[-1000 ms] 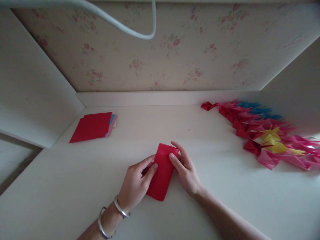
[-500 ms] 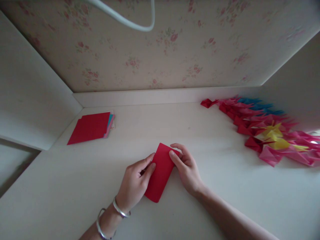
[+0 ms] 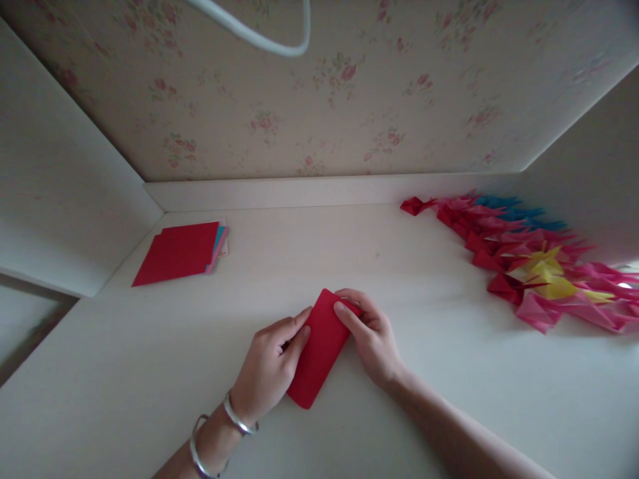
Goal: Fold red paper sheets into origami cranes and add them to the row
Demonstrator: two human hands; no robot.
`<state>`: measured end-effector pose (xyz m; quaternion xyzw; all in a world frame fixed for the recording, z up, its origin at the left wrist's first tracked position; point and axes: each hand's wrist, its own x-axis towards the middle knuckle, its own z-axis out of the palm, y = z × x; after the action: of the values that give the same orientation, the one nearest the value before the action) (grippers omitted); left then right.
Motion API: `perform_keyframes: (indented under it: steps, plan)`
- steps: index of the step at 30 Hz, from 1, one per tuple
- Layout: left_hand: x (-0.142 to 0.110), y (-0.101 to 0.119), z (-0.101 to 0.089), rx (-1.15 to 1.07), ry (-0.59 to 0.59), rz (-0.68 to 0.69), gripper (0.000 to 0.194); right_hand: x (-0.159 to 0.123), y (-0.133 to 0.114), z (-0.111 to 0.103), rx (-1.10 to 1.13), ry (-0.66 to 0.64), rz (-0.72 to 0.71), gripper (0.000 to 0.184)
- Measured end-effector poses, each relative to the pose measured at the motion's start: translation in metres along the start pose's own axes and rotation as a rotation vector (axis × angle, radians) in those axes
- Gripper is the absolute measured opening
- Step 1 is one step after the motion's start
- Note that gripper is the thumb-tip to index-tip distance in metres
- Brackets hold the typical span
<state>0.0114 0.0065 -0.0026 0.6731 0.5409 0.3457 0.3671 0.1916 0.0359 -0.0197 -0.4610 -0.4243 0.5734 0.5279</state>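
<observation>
A sheet of red paper (image 3: 319,356), folded into a narrow rectangle, is held at a slant above the white table. My left hand (image 3: 274,352) pinches its left edge between thumb and fingers; two silver bangles circle that wrist. At the upper right edge my right hand (image 3: 367,332) grips the paper, thumb on top and fingers curled behind it. The lower end of the paper bows slightly. What the fingers do behind the sheet is hidden.
A stack of coloured paper (image 3: 180,251), red on top, lies at the back left. Many folded paper cranes (image 3: 539,273) in red, pink, yellow and blue crowd the right side. A white cable (image 3: 259,41) hangs before the flowered wall.
The right hand's fingers have closed further over the paper's upper right corner, and the thumb has shifted slightly left. The paper has tilted a little more.
</observation>
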Motion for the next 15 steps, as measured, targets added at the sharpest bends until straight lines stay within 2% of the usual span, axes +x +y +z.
perform_keyframes:
  steps: [5,15]
  plan:
    - [-0.0007,-0.0001,0.0008,0.001,-0.019,0.020,0.036,0.0013,0.0014,-0.0015,-0.029,-0.011,0.038,0.022]
    - [-0.0001,0.0019,0.0025,0.019,-0.015,0.033,0.036,0.0007,0.0006,-0.0007,-0.123,0.001,0.009,0.020]
